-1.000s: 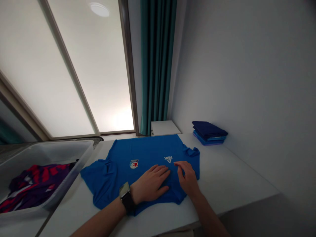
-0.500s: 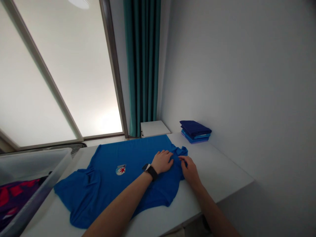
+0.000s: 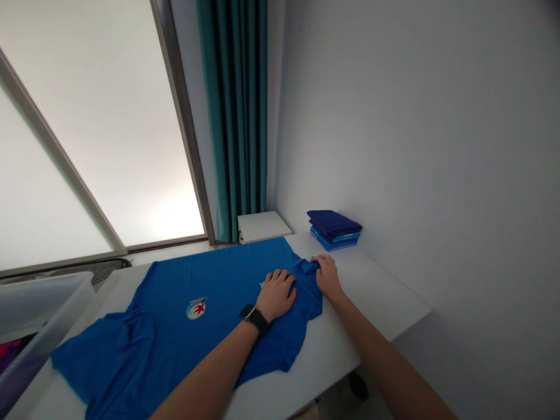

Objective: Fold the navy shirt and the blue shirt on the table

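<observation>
A blue T-shirt (image 3: 175, 344) lies spread over the white table (image 3: 367, 297), a round logo with a red star showing on it. My left hand (image 3: 276, 294), a dark watch at its wrist, rests flat on the cloth with fingers spread. It partly covers a small white mark on the shirt. At the shirt's right end my right hand (image 3: 327, 277) has its fingers closed on the bunched edge of the fabric. Which part of the shirt this edge is, I cannot tell. The lower left of the shirt is rumpled.
A stack of folded blue clothes (image 3: 335, 228) sits on the table by the wall. At the left stands a translucent plastic bin (image 3: 65, 303) with dark and red cloth inside. Beyond the table are a low white cabinet (image 3: 265, 226) and a green curtain (image 3: 240, 116).
My right hand has moved up along the shirt's right end and grips its bunched edge there. My left hand stays flat on the cloth. The view has shifted to the right.
</observation>
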Demonstrator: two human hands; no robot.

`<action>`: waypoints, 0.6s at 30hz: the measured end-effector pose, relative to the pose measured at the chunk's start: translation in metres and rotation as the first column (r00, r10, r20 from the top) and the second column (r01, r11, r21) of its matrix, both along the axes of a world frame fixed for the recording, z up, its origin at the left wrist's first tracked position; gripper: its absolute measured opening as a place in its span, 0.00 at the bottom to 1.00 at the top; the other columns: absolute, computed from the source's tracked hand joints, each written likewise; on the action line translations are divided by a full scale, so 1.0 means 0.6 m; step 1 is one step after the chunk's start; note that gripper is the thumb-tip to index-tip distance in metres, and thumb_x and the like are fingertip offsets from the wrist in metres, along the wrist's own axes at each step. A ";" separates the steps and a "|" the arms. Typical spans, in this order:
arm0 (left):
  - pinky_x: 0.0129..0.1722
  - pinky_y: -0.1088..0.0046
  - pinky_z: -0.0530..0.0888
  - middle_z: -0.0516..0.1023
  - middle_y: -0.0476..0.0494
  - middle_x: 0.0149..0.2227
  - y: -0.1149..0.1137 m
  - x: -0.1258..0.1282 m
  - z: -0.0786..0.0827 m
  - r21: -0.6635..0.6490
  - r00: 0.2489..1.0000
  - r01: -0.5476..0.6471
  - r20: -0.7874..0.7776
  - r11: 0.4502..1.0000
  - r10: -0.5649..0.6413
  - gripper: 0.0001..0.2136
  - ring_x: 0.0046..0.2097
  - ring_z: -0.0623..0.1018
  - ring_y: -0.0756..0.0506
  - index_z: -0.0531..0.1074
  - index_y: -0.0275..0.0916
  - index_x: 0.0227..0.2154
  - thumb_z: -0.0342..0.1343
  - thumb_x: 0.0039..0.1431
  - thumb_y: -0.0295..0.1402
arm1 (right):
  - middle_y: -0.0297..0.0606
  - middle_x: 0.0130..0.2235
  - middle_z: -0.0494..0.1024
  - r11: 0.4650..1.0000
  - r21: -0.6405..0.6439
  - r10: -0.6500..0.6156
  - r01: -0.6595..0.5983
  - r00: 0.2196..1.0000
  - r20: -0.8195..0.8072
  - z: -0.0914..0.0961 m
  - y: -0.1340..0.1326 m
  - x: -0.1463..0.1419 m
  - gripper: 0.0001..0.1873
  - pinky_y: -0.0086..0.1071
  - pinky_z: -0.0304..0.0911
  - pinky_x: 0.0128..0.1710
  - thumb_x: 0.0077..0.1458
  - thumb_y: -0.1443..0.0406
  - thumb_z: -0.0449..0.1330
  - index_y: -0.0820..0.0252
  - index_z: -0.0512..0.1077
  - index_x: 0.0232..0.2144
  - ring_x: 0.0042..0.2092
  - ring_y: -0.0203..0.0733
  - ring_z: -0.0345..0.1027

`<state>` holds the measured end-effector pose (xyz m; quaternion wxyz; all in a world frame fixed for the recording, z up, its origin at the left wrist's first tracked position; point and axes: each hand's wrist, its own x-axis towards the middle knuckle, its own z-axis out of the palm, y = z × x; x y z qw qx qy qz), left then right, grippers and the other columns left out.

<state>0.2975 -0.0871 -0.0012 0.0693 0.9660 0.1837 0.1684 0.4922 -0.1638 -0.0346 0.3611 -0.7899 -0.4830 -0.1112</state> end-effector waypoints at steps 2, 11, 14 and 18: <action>0.50 0.59 0.64 0.71 0.41 0.48 0.000 0.000 0.001 -0.008 1.000 0.003 -0.004 1.000 -0.003 0.12 0.51 0.67 0.40 0.69 0.42 0.48 0.48 0.64 0.35 | 0.45 0.49 0.68 0.997 -0.069 -0.042 0.043 0.999 0.017 -0.002 0.008 0.011 0.22 0.42 0.58 0.52 0.46 0.76 0.48 0.58 0.73 0.40 0.53 0.49 0.60; 0.51 0.59 0.63 0.71 0.42 0.48 0.000 -0.001 0.003 -0.037 1.000 0.009 -0.002 0.999 -0.009 0.12 0.51 0.67 0.39 0.69 0.42 0.48 0.48 0.64 0.34 | 0.41 0.39 0.72 0.982 0.175 -0.019 0.065 0.968 -0.250 -0.008 0.003 0.028 0.06 0.41 0.60 0.48 0.49 0.64 0.53 0.58 0.67 0.32 0.45 0.47 0.65; 0.51 0.59 0.64 0.71 0.41 0.48 0.001 -0.001 0.002 -0.037 1.000 0.016 0.002 0.999 -0.016 0.12 0.51 0.67 0.40 0.69 0.41 0.48 0.48 0.64 0.34 | 0.36 0.31 0.72 0.977 0.207 0.006 0.060 0.953 -0.303 -0.007 -0.013 0.037 0.10 0.35 0.63 0.36 0.55 0.58 0.50 0.58 0.66 0.34 0.34 0.43 0.67; 0.51 0.59 0.64 0.71 0.41 0.49 0.002 -0.001 -0.001 -0.037 1.000 0.010 0.004 0.999 -0.010 0.12 0.51 0.67 0.40 0.69 0.41 0.48 0.48 0.64 0.34 | 0.30 0.25 0.69 0.963 0.233 -0.051 0.136 0.940 -0.337 -0.006 -0.027 0.044 0.15 0.32 0.59 0.28 0.57 0.56 0.50 0.60 0.66 0.41 0.26 0.40 0.63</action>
